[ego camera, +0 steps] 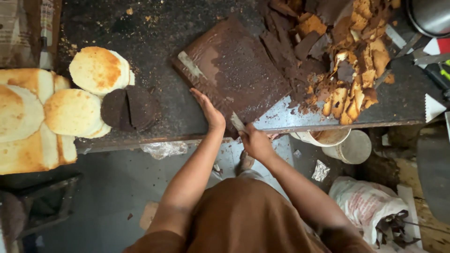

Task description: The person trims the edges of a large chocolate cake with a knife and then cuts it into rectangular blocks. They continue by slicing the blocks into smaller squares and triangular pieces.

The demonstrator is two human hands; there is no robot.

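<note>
while left hand (209, 112) lies flat, released, on near edge of brown slab (233, 70) at worktable (187, 126) front, right hand (255, 142) clenches knife (237, 123) against slab; cake trimmings (347, 61) just beside.

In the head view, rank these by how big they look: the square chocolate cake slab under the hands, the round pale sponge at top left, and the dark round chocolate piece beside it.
1. Square chocolate cake slab, held by the left hand and right hand.
2. Round pale sponge.
3. Dark round chocolate piece, smallest, though not by much.
</note>
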